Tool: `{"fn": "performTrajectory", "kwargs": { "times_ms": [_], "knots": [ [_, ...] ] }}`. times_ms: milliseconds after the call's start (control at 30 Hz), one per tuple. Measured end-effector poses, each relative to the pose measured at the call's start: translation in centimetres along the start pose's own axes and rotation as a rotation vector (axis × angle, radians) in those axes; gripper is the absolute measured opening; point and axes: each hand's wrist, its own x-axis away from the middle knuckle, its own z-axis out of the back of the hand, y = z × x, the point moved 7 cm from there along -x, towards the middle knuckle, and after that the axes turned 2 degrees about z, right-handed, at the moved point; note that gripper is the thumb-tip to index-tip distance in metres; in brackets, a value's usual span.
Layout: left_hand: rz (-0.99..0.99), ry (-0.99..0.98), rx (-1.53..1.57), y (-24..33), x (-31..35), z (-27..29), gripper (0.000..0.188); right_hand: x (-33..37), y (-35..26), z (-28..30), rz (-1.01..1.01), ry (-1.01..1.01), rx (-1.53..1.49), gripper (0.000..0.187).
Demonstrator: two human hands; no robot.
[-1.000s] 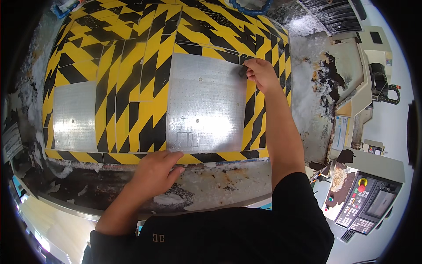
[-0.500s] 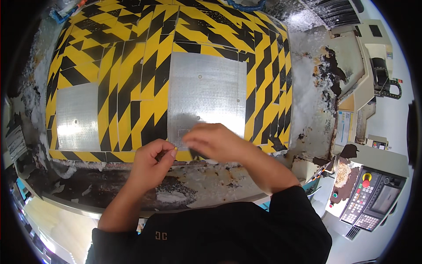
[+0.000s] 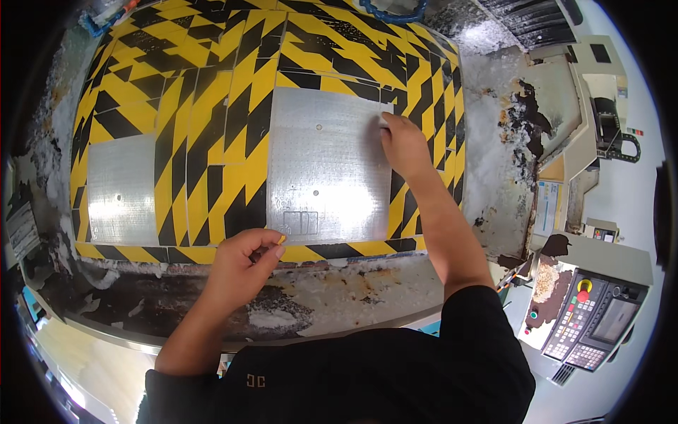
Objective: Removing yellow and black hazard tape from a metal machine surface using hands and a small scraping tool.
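Note:
My left hand [image 3: 244, 263] is closed in a pinch just in front of the near edge of the striped surface. A small yellow piece [image 3: 282, 239] shows between its thumb and forefinger; its kind is too small to make out. My right hand [image 3: 407, 147] reaches forward to the upper right edge of the large silver metal plate [image 3: 332, 159]. Its fingers are curled together at that edge, and whatever they hold, if anything, is hidden. Near the plate's lower left corner, a thin outline marks the surface. Yellow-and-black hazard tape [image 3: 212, 134] surrounds the plate.
A smaller silver plate [image 3: 121, 191] lies at the left among the tape. A control panel [image 3: 597, 318] with a red knob stands at the right. Worn, stained metal [image 3: 353, 290] runs along the front, and blue hoses [image 3: 395, 13] curve at the back.
My right hand has moved forward and right, from beside my left hand to the large plate's upper right edge. The plate's lower part is uncovered. My left hand has hardly moved.

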Motion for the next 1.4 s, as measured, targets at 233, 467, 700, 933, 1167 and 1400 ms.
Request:
{"fn": "performTrajectory", "kwargs": {
  "times_ms": [233,467,700,933,1167,1400],
  "knots": [
    [-0.065,-0.011,0.058,0.3,0.3,-0.3,0.016,0.5,3.8,-0.2,-0.424,0.010,-0.233,0.026],
    [-0.116,-0.030,0.084,1.0,0.2,0.2,0.013,-1.9,3.5,-0.3,-0.125,0.215,-0.120,0.013],
    [-0.077,-0.019,-0.028,1.0,0.3,0.5,0.017,-1.3,3.1,-0.9,-0.046,0.262,-0.168,0.010],
    [-0.117,-0.034,-0.021,1.1,0.2,0.2,0.010,-1.8,3.8,-1.1,-0.110,0.219,-0.200,0.010],
    [-0.126,-0.052,-0.026,0.9,-0.1,0.2,0.006,-1.8,3.5,-1.0,-0.099,0.220,-0.193,0.009],
    [-0.092,-0.040,-0.010,0.6,0.0,0.0,0.006,-2.7,4.1,-1.2,-0.286,0.113,-0.219,0.008]
  ]
}}
